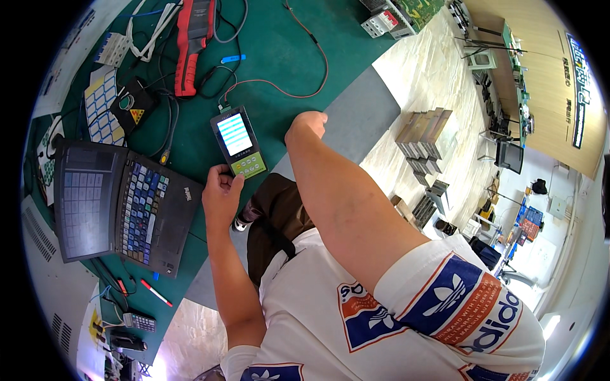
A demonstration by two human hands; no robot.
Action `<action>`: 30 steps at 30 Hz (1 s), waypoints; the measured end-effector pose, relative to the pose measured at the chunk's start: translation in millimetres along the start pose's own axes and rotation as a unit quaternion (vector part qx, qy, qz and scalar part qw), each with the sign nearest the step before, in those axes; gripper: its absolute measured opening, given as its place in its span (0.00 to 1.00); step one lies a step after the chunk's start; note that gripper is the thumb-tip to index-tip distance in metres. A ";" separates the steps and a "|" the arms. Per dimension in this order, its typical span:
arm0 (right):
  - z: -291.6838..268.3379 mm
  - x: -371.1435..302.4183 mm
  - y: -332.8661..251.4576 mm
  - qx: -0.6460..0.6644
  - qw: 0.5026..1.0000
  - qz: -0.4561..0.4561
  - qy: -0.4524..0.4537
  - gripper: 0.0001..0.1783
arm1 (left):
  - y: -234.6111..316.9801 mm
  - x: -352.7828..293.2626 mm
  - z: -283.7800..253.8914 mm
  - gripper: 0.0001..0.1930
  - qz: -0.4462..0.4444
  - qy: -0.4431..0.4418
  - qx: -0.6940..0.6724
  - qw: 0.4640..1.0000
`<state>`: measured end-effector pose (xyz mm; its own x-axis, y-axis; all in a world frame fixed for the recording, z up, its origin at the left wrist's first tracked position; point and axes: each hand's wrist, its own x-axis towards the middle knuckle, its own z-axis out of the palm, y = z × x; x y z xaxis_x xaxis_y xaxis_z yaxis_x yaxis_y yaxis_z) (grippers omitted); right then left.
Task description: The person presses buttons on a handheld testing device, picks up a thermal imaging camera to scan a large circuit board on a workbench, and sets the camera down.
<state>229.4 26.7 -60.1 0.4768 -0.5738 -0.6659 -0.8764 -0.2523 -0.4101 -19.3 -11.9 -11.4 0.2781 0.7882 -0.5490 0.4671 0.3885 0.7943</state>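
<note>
A handheld tester point(235, 141) with a lit screen and a yellow-green keypad lies at the near edge of the green table mat. My left hand point(221, 184) is closed at its lower left corner, the thumb against the keypad side. My right hand point(306, 125) rests to the right of the tester, apart from it, where the green mat meets a grey strip. Its fingers are curled in and no object shows in them. From the tester's top, a thin red and black lead point(279, 91) loops away over the mat.
Left of the tester stands an open laptop point(155, 209). A red clamp meter point(192, 44) lies beyond, among cables. A black box with a yellow warning label point(135, 108) sits behind the laptop. A red-and-white pen point(157, 293) and a calculator point(140, 322) lie nearer. Stacked boxes point(422, 136) stand on the floor.
</note>
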 end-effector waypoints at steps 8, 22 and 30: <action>-0.3 1.8 0.4 -0.019 1.000 -0.004 0.002 0.37 | -1.1 0.0 0.3 0.19 0.007 0.005 0.007 1.000; -4.1 -7.5 -2.6 -0.016 1.000 0.006 0.002 0.37 | -3.5 0.2 2.8 0.18 0.011 0.027 0.000 1.000; -2.2 -3.1 -0.6 -0.012 1.000 0.004 0.004 0.38 | -2.5 -0.6 3.0 0.19 0.013 0.028 0.003 1.000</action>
<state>228.4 26.9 -56.5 0.4697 -0.5814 -0.6644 -0.8815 -0.2669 -0.3896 -18.1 -14.7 -13.8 0.2422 0.8239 -0.5124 0.4650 0.3650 0.8066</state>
